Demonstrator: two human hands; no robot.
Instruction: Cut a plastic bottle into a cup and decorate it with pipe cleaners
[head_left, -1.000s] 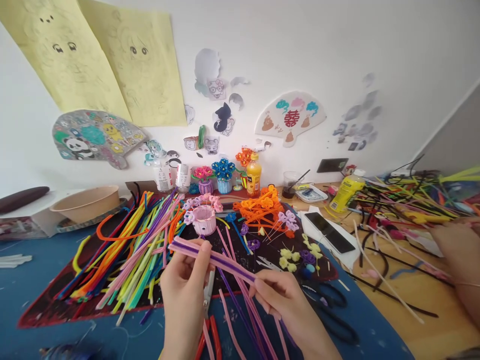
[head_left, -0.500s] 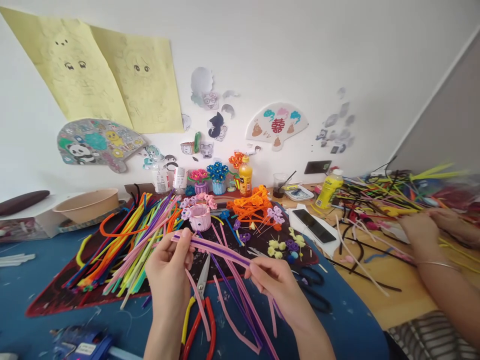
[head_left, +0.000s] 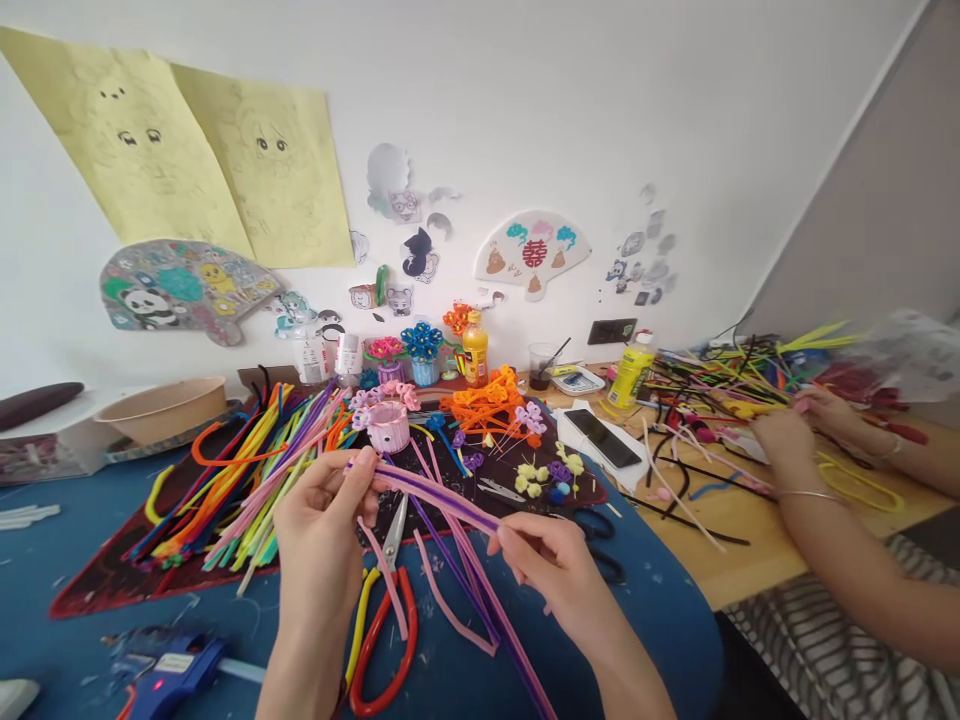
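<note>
My left hand (head_left: 321, 545) pinches one end of a small bundle of pink and purple pipe cleaners (head_left: 431, 495). My right hand (head_left: 551, 572) grips the same bundle farther along, and the loose ends trail down past it. Below the bundle lie scissors with red and yellow handles (head_left: 382, 625) on the blue mat (head_left: 660, 610). Just beyond my hands stands a small pink woven basket (head_left: 388, 427), with a big heap of coloured pipe cleaners (head_left: 255, 460) to its left.
Another person's hands (head_left: 787, 435) sort pipe cleaners on the wooden table at the right. A black phone (head_left: 602, 437), orange pipe-cleaner flowers (head_left: 484, 403), a yellow bottle (head_left: 474, 350), a beige bowl (head_left: 161, 408) and a blue glue gun (head_left: 161, 668) lie around.
The view has swung right and down, so more of the other person and the glue gun shows. My hands keep the same grip on the bundle.
</note>
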